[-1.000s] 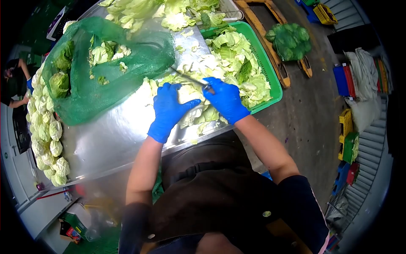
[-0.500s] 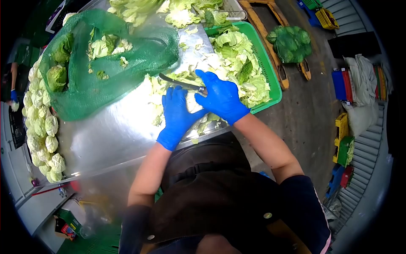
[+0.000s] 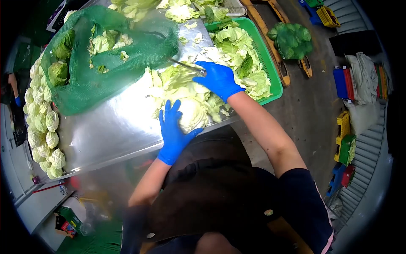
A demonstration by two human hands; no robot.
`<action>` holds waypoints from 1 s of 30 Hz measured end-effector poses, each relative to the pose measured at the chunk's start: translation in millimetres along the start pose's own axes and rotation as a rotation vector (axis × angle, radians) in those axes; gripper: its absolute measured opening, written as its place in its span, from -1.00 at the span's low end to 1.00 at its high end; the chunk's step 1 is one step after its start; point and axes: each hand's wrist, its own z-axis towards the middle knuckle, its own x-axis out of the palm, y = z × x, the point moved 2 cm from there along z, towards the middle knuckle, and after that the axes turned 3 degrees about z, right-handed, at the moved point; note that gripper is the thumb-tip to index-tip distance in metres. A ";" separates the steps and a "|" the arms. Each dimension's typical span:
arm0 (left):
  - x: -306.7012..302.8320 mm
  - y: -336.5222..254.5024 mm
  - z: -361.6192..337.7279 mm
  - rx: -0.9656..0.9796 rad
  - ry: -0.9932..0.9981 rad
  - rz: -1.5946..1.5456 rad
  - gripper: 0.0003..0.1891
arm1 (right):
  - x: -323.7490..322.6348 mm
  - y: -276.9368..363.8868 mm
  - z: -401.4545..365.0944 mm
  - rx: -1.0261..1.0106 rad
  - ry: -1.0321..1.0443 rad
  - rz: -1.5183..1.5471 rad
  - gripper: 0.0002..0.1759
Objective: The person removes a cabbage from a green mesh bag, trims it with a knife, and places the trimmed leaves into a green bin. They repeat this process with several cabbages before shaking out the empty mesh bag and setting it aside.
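My right hand [image 3: 218, 80], in a blue glove, is closed around the handle of a knife [image 3: 184, 65], whose blade points up and left over loose leaves. Close to the table's near edge sits a pale green cabbage head [image 3: 193, 117]. My left hand [image 3: 172, 130], also gloved in blue, lies along the left side of this head with fingers stretched and thumb apart. Cut leaves [image 3: 169, 82] are heaped beyond the head. Directly right of them, a green crate [image 3: 275, 86] is filled with torn leaves.
On the steel table [image 3: 99, 142] lies a green mesh sack [image 3: 80, 99] with cabbages and scraps inside. Trimmed heads [image 3: 52, 121] are stacked along the left edge. A pallet jack [image 3: 281, 70] and a full net sack [image 3: 292, 41] stand right. Another person's arm [image 3: 14, 86] shows far left.
A cabbage head now shows between my hands, where leaves lay before. My left hand has moved down, my right hand slightly up and right with the knife. The hands are farther apart.
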 end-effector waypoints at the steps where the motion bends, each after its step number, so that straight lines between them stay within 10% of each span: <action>1: -3.3 -0.2 -3.3 -0.097 0.024 -0.001 -0.04 | 3.0 0.3 -4.0 0.017 0.015 0.028 -0.41; 8: 9.4 -23.8 24.7 -0.300 -0.093 0.024 0.08 | 14.2 -4.5 -5.5 0.024 0.010 0.065 -0.44; 12: -11.3 19.3 2.5 -0.237 -0.034 -0.241 -0.11 | 12.4 -17.6 -5.8 0.032 -0.003 0.076 -0.50; 15: -26.8 45.5 -9.2 -0.531 -0.104 -0.852 -0.22 | 14.8 -25.1 0.3 -0.023 -0.023 0.122 -0.48; 19: -26.6 31.7 -8.3 -0.628 -0.099 -0.639 -0.28 | 6.8 -18.7 12.0 -0.025 0.082 0.063 -0.44; 22: -25.5 -12.0 -0.3 -0.174 -0.073 0.096 -0.13 | 10.7 -12.9 9.1 -0.043 0.082 0.021 -0.45; 24: -9.2 -51.0 14.1 -0.384 0.183 0.490 -0.01 | 10.0 -9.9 4.3 -0.043 0.073 0.023 -0.50; 30: -8.1 22.1 -19.6 -0.475 -0.250 -0.232 -0.08 | 6.4 -43.5 -0.8 0.024 0.022 0.054 -0.41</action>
